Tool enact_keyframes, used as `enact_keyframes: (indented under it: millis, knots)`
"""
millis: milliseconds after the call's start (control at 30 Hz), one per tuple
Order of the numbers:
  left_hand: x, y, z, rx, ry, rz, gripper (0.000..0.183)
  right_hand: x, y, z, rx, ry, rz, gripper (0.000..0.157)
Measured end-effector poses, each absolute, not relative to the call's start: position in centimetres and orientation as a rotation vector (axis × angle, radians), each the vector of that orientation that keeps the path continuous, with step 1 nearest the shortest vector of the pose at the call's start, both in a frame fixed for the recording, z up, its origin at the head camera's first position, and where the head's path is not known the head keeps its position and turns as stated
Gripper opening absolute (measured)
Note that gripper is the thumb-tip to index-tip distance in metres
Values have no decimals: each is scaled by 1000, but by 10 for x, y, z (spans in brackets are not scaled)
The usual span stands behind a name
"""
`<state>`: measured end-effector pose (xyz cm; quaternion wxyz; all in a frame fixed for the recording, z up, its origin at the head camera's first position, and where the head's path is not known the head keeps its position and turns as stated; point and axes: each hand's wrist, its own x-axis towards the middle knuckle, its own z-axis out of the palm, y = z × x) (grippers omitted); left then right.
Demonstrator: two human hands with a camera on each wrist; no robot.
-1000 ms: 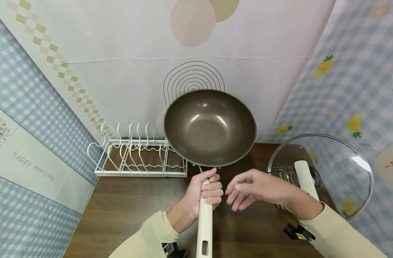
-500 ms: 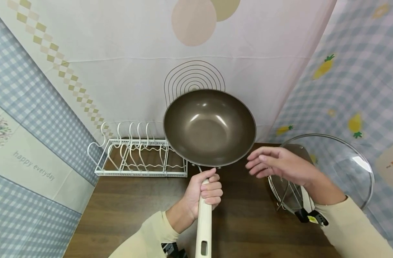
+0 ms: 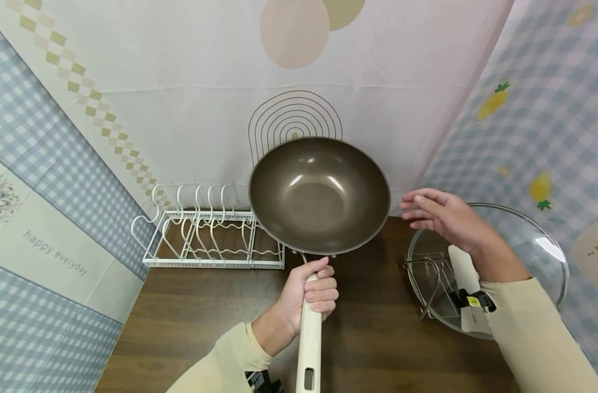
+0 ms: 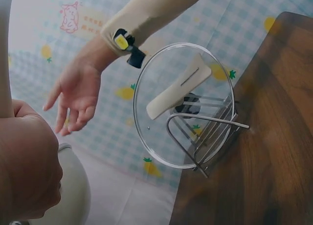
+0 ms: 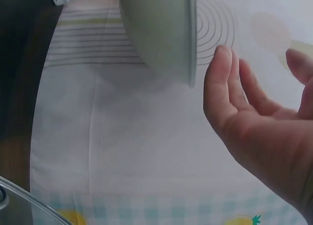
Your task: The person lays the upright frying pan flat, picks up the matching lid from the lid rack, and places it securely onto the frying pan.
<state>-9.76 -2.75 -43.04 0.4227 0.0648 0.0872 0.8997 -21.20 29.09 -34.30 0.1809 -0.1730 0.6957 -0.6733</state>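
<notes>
Left hand [image 3: 315, 295] grips the handle [image 3: 310, 344], pan [image 3: 320, 196] raised at its twelve o'clock; right hand [image 3: 448, 218], loose and empty, hangs apart at the pan's three. Looks like the holding-up step; next move likely wants a steady grip.

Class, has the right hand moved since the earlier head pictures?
Yes: the right hand has moved up and rightward in the head view, farther from the white rack.
</notes>
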Motion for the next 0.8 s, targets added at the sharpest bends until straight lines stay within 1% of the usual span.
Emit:
enact_keyframes:
  millis: [133, 233, 367, 500, 567, 667, 800]
  knots:
    - [-97, -27, -430, 171, 221, 2247, 50, -225, 289, -342, -359, 2076, -1921, 18]
    - [-96, -27, -429, 156, 215, 2242, 51, -239, 286, -342, -273, 2116, -1917, 18]
    - [-95, -27, -429, 149, 208, 2234, 52, -258, 280, -343, -179, 2177, -1829, 30]
    - [-94, -27, -428, 157, 206, 2230, 50, -277, 272, -344, -112, 2206, -1738, 51]
    - [-94, -26, -428, 160, 205, 2228, 49, -286, 268, -345, -95, 2212, -1702, 59]
    - [-93, -27, -428, 170, 207, 2226, 47, -298, 264, -345, -78, 2213, -1665, 60]
    - [-93, -27, -428, 175, 208, 2219, 45, -309, 259, -345, -40, 2231, -1629, 55]
